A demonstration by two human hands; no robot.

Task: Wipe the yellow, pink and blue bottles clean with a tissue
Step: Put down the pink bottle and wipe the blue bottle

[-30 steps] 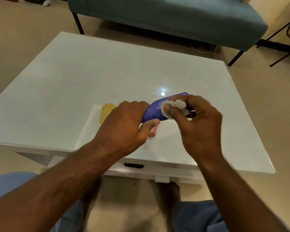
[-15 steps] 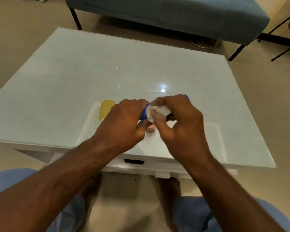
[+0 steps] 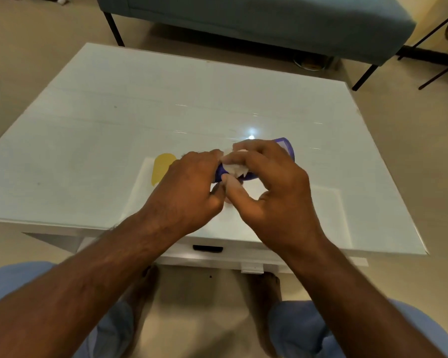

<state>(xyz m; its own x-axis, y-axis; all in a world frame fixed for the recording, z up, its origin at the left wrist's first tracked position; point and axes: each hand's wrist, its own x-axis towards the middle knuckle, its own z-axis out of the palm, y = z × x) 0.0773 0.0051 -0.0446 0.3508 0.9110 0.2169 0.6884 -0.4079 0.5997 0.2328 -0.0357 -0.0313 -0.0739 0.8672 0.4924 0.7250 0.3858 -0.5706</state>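
Observation:
A blue bottle [image 3: 288,148] lies across my hands above the white table [image 3: 114,130], mostly covered by my fingers. My left hand [image 3: 189,192] grips its left end. My right hand [image 3: 272,187] pinches a crumpled white tissue [image 3: 234,168] against the middle of the blue bottle. The yellow bottle [image 3: 162,167] lies flat on the table, just left of my left hand and partly hidden by it. A sliver of pink shows under my hands; I cannot tell whether it is the pink bottle.
The bottles rest on a pale rectangular mat [image 3: 329,215] near the table's front edge. A drawer with a dark handle [image 3: 207,248] sits below. A teal sofa [image 3: 256,19] stands behind the table. My knees [image 3: 308,329] are close to the front.
My right hand slid the tissue leftward along the blue bottle, toward my left hand. The right end of the bottle now pokes out past my right fingers.

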